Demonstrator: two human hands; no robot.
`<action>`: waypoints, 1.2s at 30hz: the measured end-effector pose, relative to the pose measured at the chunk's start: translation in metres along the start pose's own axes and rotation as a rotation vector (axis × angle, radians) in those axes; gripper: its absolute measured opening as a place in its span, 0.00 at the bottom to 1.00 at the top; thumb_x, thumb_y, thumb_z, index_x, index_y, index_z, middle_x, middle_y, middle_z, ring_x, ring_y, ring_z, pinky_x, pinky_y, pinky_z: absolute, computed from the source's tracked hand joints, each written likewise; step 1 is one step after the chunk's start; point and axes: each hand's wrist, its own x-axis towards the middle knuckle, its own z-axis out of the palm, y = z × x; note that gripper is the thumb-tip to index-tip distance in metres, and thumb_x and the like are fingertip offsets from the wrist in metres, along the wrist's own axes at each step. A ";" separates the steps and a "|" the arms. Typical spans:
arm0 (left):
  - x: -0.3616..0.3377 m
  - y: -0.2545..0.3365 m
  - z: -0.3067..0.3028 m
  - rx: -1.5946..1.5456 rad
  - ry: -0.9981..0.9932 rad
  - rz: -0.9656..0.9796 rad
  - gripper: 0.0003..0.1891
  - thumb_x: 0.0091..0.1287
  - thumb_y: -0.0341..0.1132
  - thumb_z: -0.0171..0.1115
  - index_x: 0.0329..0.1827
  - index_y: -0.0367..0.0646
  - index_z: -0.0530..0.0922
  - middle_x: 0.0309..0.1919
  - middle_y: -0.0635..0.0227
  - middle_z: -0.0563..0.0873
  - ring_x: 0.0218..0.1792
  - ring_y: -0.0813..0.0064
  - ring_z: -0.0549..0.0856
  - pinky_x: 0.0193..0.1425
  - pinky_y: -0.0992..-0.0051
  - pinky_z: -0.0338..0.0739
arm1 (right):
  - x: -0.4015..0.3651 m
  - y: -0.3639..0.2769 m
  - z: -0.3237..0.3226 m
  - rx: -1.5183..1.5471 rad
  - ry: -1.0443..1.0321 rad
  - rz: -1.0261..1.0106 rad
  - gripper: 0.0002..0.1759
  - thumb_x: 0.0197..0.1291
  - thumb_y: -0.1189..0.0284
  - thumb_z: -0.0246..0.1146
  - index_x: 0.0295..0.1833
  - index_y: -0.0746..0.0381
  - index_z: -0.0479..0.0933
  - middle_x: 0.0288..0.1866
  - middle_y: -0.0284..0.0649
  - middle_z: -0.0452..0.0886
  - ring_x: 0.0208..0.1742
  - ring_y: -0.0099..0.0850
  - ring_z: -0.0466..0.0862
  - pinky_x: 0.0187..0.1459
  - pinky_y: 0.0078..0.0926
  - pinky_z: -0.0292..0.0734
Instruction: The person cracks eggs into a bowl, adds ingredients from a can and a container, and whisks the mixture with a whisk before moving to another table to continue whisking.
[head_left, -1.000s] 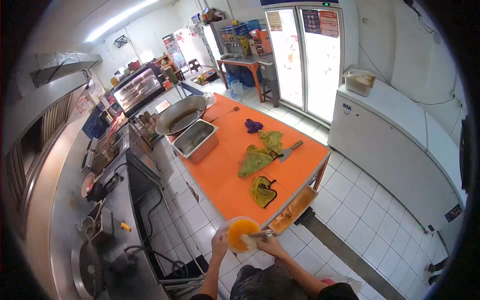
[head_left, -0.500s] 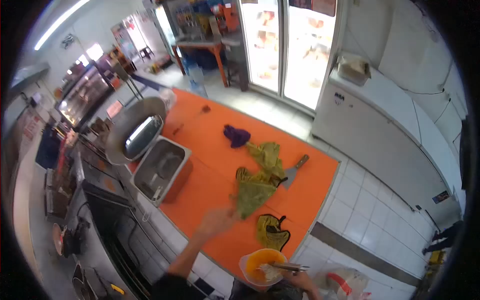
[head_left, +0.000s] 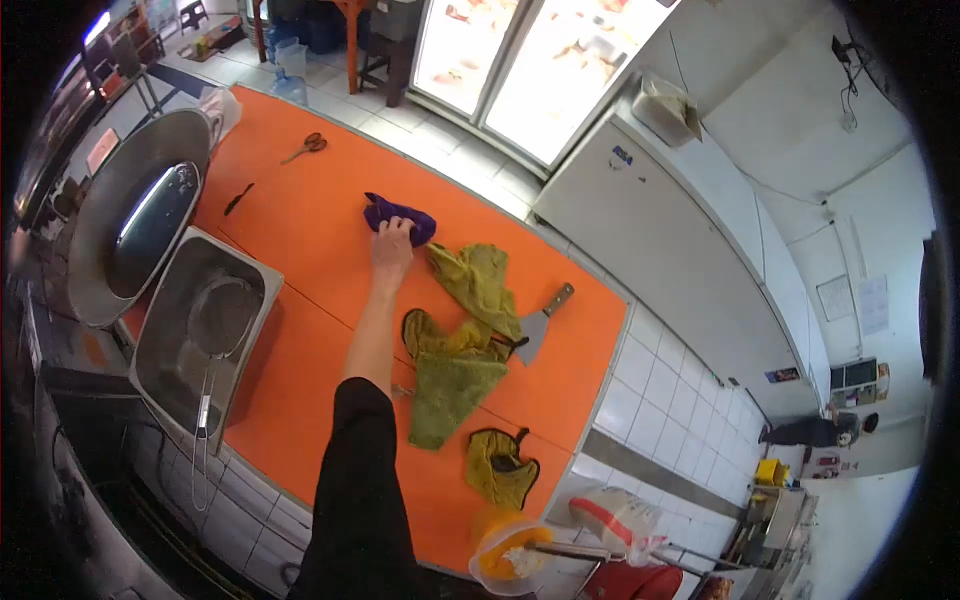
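Note:
My left hand reaches across the orange table, its fingers closed on a bunched purple cloth. Just right of it lies a crumpled yellow-green cloth, with a green cloth and a dark-edged yellow pot holder below. Another pot holder rests closer to me. A translucent bowl with orange and pale contents is at the bottom edge, and metal tongs extend from it. My right hand is out of sight.
A wide-bladed scraper lies near the table's right edge. Scissors are at the far left end. A metal pan with a strainer stands beside a large wok. A white chest freezer lines the right side.
My left hand has moved up and away from beside the green cloth to the purple cloth. The view has shifted right, and my right hand has gone out of view.

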 end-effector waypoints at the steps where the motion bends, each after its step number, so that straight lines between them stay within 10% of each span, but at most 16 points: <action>1: -0.003 0.002 -0.004 -0.084 -0.028 -0.003 0.18 0.72 0.39 0.59 0.61 0.42 0.77 0.61 0.55 0.80 0.62 0.55 0.79 0.63 0.57 0.77 | 0.000 -0.023 0.007 -0.089 0.048 -0.103 0.15 0.70 0.61 0.66 0.53 0.60 0.80 0.42 0.38 0.83 0.43 0.29 0.81 0.50 0.30 0.78; 4: -0.035 0.018 -0.029 -0.410 0.302 -0.130 0.14 0.77 0.38 0.52 0.53 0.37 0.79 0.50 0.54 0.85 0.49 0.57 0.85 0.51 0.59 0.82 | 0.046 0.011 -0.017 0.167 0.001 -0.168 0.10 0.69 0.68 0.63 0.42 0.65 0.77 0.37 0.39 0.80 0.40 0.30 0.79 0.44 0.27 0.76; 6: -0.066 0.031 -0.058 -0.503 0.360 -0.176 0.18 0.80 0.41 0.46 0.47 0.34 0.79 0.37 0.54 0.85 0.34 0.56 0.84 0.39 0.62 0.80 | 0.049 -0.075 0.031 -0.210 0.323 -0.485 0.11 0.72 0.70 0.58 0.36 0.66 0.75 0.29 0.35 0.76 0.32 0.28 0.75 0.38 0.28 0.72; 10: -0.138 0.096 -0.147 -0.841 0.290 -0.277 0.25 0.82 0.44 0.45 0.35 0.30 0.78 0.20 0.60 0.74 0.24 0.73 0.73 0.32 0.66 0.69 | 0.122 -0.163 0.066 -0.056 0.129 -0.551 0.16 0.73 0.66 0.57 0.36 0.68 0.77 0.31 0.36 0.78 0.35 0.26 0.77 0.41 0.26 0.73; 15: -0.200 0.212 -0.211 -1.239 -0.076 -0.018 0.21 0.80 0.43 0.50 0.42 0.29 0.78 0.27 0.64 0.79 0.31 0.76 0.75 0.37 0.70 0.73 | 0.132 -0.304 0.180 0.164 -0.783 -0.706 0.35 0.72 0.54 0.60 0.77 0.58 0.61 0.71 0.45 0.70 0.68 0.37 0.74 0.61 0.36 0.78; 18: -0.256 0.259 -0.281 -1.325 -0.443 -0.001 0.24 0.80 0.46 0.49 0.62 0.32 0.78 0.52 0.53 0.87 0.50 0.67 0.86 0.59 0.70 0.78 | 0.127 -0.329 0.241 0.290 -0.962 -0.519 0.33 0.73 0.55 0.60 0.76 0.60 0.62 0.67 0.47 0.73 0.63 0.33 0.78 0.58 0.34 0.79; 19: -0.273 0.264 -0.289 -1.047 -0.273 0.132 0.23 0.80 0.45 0.51 0.63 0.33 0.77 0.53 0.53 0.86 0.52 0.68 0.85 0.58 0.69 0.79 | 0.136 -0.334 0.257 0.270 -1.004 -0.496 0.30 0.72 0.59 0.62 0.71 0.64 0.67 0.60 0.43 0.79 0.60 0.33 0.80 0.57 0.33 0.79; 25: -0.421 0.299 -0.310 -0.977 0.036 0.049 0.22 0.73 0.41 0.62 0.65 0.38 0.76 0.52 0.53 0.85 0.52 0.65 0.85 0.57 0.65 0.79 | 0.229 -0.268 0.352 -0.043 -0.929 -0.818 0.31 0.67 0.59 0.67 0.65 0.70 0.71 0.52 0.44 0.83 0.43 0.35 0.86 0.46 0.35 0.82; 27: -0.454 0.334 -0.297 -0.846 0.004 0.041 0.20 0.70 0.40 0.65 0.61 0.39 0.79 0.50 0.53 0.85 0.50 0.65 0.85 0.55 0.66 0.79 | 0.220 -0.225 0.345 -0.274 -0.285 -1.455 0.30 0.67 0.59 0.66 0.63 0.72 0.72 0.46 0.48 0.85 0.39 0.34 0.86 0.43 0.37 0.82; 28: -0.466 0.353 -0.288 -0.733 -0.020 0.027 0.19 0.68 0.39 0.68 0.57 0.40 0.81 0.47 0.54 0.85 0.47 0.64 0.85 0.52 0.66 0.79 | 0.210 -0.219 0.321 -0.261 -0.290 -1.452 0.30 0.67 0.59 0.66 0.63 0.72 0.72 0.46 0.48 0.85 0.39 0.34 0.86 0.43 0.37 0.82; 30: -0.480 0.381 -0.253 -0.662 0.029 0.055 0.19 0.64 0.37 0.70 0.55 0.39 0.81 0.46 0.54 0.85 0.45 0.62 0.86 0.51 0.65 0.79 | 0.181 -0.217 0.255 0.126 -0.914 -0.828 0.26 0.70 0.58 0.63 0.60 0.71 0.75 0.44 0.49 0.86 0.45 0.34 0.85 0.48 0.36 0.80; 36: -0.549 0.349 -0.162 -0.697 0.082 -0.074 0.11 0.64 0.35 0.70 0.41 0.37 0.80 0.34 0.57 0.83 0.35 0.64 0.84 0.43 0.65 0.77 | 0.140 -0.074 0.196 -0.036 -1.050 -0.823 0.27 0.73 0.52 0.57 0.53 0.69 0.79 0.43 0.51 0.85 0.43 0.41 0.86 0.46 0.38 0.79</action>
